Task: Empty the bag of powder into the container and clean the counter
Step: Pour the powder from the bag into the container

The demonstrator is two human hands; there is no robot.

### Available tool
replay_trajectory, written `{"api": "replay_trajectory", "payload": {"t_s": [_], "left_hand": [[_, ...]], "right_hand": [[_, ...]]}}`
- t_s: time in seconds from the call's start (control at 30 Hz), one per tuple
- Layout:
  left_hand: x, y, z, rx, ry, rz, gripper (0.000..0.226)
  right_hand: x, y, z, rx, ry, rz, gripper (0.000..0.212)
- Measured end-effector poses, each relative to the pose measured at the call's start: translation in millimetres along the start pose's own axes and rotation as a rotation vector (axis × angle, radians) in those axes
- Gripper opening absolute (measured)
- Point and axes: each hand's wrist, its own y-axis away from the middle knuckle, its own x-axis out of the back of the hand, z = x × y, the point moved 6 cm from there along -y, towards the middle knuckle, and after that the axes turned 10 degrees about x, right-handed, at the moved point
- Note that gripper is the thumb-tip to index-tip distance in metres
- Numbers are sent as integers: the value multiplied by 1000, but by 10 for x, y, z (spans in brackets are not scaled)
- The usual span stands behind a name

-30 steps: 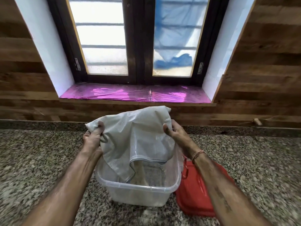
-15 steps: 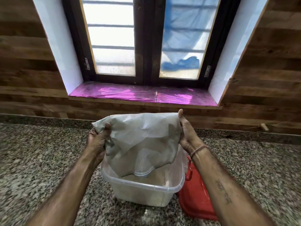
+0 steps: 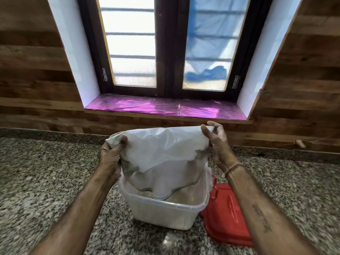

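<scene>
Bag: the pale plastic bag [image 3: 161, 151] hangs upside down right over the container [image 3: 165, 212], its closed end pulled taut up top between both hands, its open mouth drooping down inside the container's rim
Left hand: the left hand [image 3: 112, 155] is up above the container's left side, thumb and fingers clamped tight on the bag's left corner, with the plastic bunched in the grasp
Right hand: the right hand [image 3: 219, 144] is above the container's right side, thumb and forefinger pinching the bag's right corner, the other fingers loosely curled behind it
Container: a translucent plastic tub, lid off, standing upright on the counter [image 3: 46, 172] directly beneath the bag
Powder: tan powder [image 3: 185, 195] shows inside the container, just under the bag's mouth, and a dusty film clings to the bag's inner wall
Lid: a red lid [image 3: 226, 214] lies flat on the counter at the container's right side, very close; whether it touches, I cannot tell, and the right forearm covers part of it
Wrist band: a thread band [image 3: 233, 167] circles the right wrist, above the container's right edge
Counter: speckled granite, running out left, right and in front of the container
Backdrop: well behind the container, a shiny magenta sill [image 3: 165, 107] sits under a dark-framed window [image 3: 165, 43], with wood panelling on either side
</scene>
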Motion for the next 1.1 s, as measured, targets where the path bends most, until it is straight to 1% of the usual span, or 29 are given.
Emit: {"api": "replay_trajectory", "payload": {"t_s": [0.03,0.07,0.1,0.23,0.3,0.37,0.4,0.47,0.53,0.57,0.7,0.8,0.87,0.9,1.0,1.03,1.1], "left_hand": [[6,20,25,-10,9,15,11],[18,21,47,-14,3,15,20],[15,41,77,-19,-8,16,23],[-41,152,156,-41,-64,-2,22],[-36,198,195,-57,-132,-3,22],[-26,217,242,-65,-186,-18,24],[-23,222,269,-71,-215,-30,26],[-32,223,317,-77,-279,-53,27],[-52,230,363,-88,-340,-63,20],[-52,229,380,-96,-365,-58,16],[-47,258,405,-91,-409,-37,10],[-20,269,426,-94,-483,6,9],[-5,268,469,-130,-587,42,8],[-12,271,496,-167,-681,70,8],[-167,353,599,-321,-1168,234,2],[-286,403,620,-391,-1311,269,8],[-595,458,583,-548,-1464,231,23]], "right_hand": [[4,12,-41,8,38,-36,54],[13,18,-79,15,76,-72,53],[16,18,-111,26,118,-113,50],[-1,52,-317,83,269,-260,39],[-5,47,-404,123,382,-320,40],[-4,36,-446,131,492,-341,45],[3,21,-453,131,543,-331,45],[5,-8,-460,155,624,-305,33],[-15,-22,-462,189,674,-266,19],[-32,-26,-462,204,700,-240,17],[-110,-19,-467,274,820,-152,17],[-97,-69,-472,288,781,-94,21],[-97,-116,-447,249,721,-68,17],[-114,-121,-430,233,702,-70,16],[-173,-107,-413,203,667,-90,16],[-192,-98,-413,191,649,-100,16],[-253,-66,-448,172,614,-113,18]]}}
